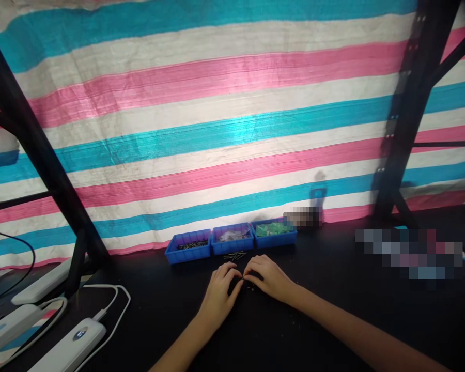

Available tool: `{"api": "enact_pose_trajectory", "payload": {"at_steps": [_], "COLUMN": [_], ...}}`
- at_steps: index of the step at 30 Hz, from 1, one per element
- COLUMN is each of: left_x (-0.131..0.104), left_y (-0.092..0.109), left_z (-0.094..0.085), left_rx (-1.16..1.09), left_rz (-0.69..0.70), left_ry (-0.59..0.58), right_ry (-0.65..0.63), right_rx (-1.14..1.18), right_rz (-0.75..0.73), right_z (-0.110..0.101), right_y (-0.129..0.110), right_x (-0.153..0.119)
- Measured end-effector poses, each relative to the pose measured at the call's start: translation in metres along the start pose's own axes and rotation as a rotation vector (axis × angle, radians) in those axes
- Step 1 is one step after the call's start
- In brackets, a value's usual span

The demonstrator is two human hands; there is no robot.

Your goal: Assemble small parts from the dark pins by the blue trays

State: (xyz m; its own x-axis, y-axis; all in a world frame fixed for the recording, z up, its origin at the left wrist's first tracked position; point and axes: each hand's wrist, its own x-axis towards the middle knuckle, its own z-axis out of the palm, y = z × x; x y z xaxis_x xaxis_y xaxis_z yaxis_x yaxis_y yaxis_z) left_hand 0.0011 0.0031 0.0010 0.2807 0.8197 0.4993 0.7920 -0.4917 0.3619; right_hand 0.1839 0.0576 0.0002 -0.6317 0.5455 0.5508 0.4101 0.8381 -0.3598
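Observation:
My left hand (220,292) and my right hand (269,278) meet fingertip to fingertip low over the black table (139,320). Thumb and index finger of each are pinched together, and a tiny dark item between them is too small to name. Just beyond my fingers lies a small pile of thin dark pieces (234,256). Behind it three blue trays stand in a row: the left tray (189,254) holds dark thin pieces, the middle tray (233,244) clear or whitish ones, the right tray (276,240) green ones. A few tiny bits (251,289) lie beside my right hand.
White power strips (72,346) with a white cable (118,323) lie at the left. Black metal posts rise at the left (42,144) and right (406,113). Behind the table hangs a striped sheet (217,134). Pixelated patches cover things at the right.

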Motion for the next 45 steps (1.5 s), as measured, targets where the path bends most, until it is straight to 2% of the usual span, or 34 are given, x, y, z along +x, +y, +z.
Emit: {"api": "enact_pose_trajectory", "payload": {"at_steps": [10,21,27,30,34,37,42,45], "left_x": [0.003,0.007,0.011,0.011,0.011,0.013,0.017,0.017], "left_y": [0.004,0.008,0.004,0.003,-0.001,-0.015,-0.061,-0.087], "left_z": [-0.004,-0.003,-0.002,-0.001,0.000,-0.005,-0.030,-0.044], "left_rx": [-0.107,-0.210,-0.283,-0.291,-0.255,-0.227,-0.187,-0.396], "left_rz": [-0.021,-0.025,-0.098,-0.102,-0.136,-0.268,-0.622,-0.701], "left_ry": [0.092,0.114,0.219,0.192,0.145,0.235,0.538,0.707], "right_ry": [0.100,-0.037,0.069,0.126,0.141,0.164,0.130,0.096], "right_rx": [0.008,0.007,0.116,0.161,0.176,0.182,0.170,0.155], "right_rz": [-0.009,-0.048,0.032,0.071,0.107,0.133,0.111,0.090], "right_z": [0.004,0.007,0.003,0.001,0.002,0.003,0.003,0.003], "right_y": [-0.002,-0.006,-0.010,-0.010,-0.010,-0.009,-0.009,-0.009], "right_x": [-0.001,0.001,0.002,0.001,0.000,0.000,-0.001,-0.001]}}
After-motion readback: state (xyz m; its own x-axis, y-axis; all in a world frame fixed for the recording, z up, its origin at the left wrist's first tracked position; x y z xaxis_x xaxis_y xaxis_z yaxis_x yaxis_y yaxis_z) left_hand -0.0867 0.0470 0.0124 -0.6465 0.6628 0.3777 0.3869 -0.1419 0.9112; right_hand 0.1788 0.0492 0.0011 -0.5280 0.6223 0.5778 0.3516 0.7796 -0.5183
